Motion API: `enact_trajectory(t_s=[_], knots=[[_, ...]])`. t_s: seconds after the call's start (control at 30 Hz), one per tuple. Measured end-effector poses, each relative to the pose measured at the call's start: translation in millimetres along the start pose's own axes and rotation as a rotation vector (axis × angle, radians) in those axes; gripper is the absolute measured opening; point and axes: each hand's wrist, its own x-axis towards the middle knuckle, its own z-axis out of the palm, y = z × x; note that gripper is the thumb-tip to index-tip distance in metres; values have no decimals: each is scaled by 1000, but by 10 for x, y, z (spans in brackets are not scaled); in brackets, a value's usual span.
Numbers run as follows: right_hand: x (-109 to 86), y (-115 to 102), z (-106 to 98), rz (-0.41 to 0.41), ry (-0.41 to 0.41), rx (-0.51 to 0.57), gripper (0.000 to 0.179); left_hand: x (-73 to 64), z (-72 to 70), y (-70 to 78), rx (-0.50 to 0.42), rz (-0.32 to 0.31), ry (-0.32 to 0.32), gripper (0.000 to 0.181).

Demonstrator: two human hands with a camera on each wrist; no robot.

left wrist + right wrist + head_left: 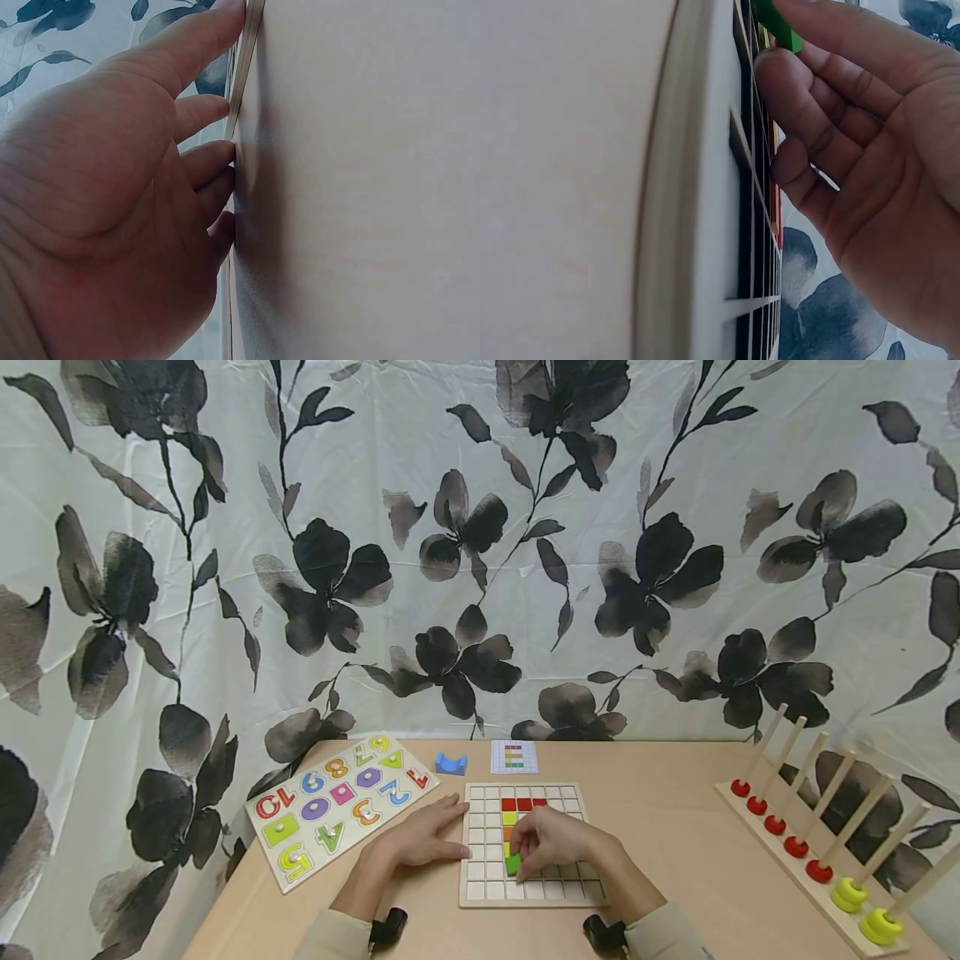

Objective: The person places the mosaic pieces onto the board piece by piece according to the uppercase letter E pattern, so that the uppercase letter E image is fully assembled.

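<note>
A wooden grid board [480, 890] with white squares lies in the middle of the table. Red tiles [517, 804] form a row near its top, with yellow, orange and yellow tiles running down the column below. My right hand [553, 842] pinches a green tile [513, 865] between thumb and finger, low in that column; in the right wrist view the green tile [784, 30] tilts at the fingertips. Along the board's left edge, my left hand [426, 837] rests with its fingers fairly straight, its fingertips touching the edge in the left wrist view.
A number and shape puzzle board [348, 814] lies at the left. Behind the grid are a blue arch-shaped block [451, 765] and a pattern card [514, 757]. At the right stands a peg rack [806, 860] with red and yellow rings. A floral cloth [480, 568] hangs behind the table.
</note>
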Motion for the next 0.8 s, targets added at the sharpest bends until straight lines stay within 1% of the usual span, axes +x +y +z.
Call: enact_trajectory(t_s=[0.33,0.67,0.8], knots=[[12,-45,29,23,-7,-41,26,-5,-21,25,1,4,2,86],[10,-46,11,28,-9,-30,27,7,-19,15,7,-5,-6,85],[-5,-8,-33,32,17,-12,23,1,-20,27,-1,-8,-9,84]])
